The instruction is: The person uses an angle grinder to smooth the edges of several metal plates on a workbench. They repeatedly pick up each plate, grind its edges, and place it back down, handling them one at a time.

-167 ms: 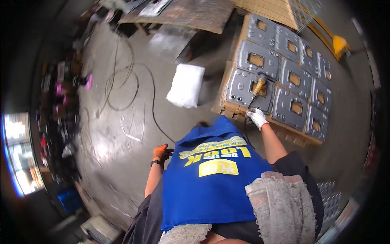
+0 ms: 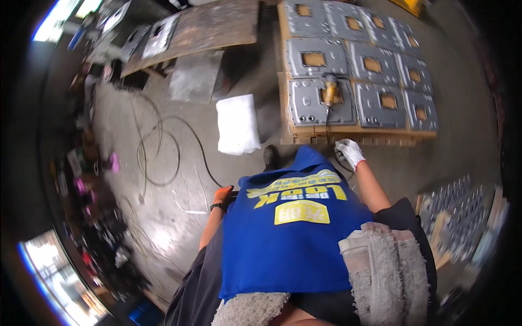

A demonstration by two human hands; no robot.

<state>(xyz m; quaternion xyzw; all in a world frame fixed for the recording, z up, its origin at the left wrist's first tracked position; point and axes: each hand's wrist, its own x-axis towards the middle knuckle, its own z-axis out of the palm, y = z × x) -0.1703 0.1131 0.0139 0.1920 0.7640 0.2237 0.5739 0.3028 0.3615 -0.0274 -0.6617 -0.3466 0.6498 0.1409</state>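
Gray metal panels (image 2: 356, 65), set in rows and pierced by squarish cutouts, lay flat on a tan base (image 2: 375, 132) ahead of you and toward your right. A brown worktable (image 2: 217, 24) stood to the left of the panels, apart from them. Upright metal parts (image 2: 454, 217) were ranked closely together nearer to you than the panels, toward their right end. Your blue apron (image 2: 293, 255), printed in yellow, covered your front on the near side of the panels, while a pale, shaggy towel (image 2: 386, 266) lay at your right side, well back from them. A white bundle (image 2: 237, 127) rested on the floor left of the panels.

Your right hand (image 2: 349, 153), gloved in white, was just short of the panels' near edge, its fingers curled beside a dark cord; whether they pinched it, you could not tell. Your left hand (image 2: 223, 194), in an orange glove, was at the apron's left edge, well apart from the panels, its grip unreadable. A yellow power tool (image 2: 330, 92) lay atop the nearest left panel, its dark cord (image 2: 327, 122) dropping over the near edge.
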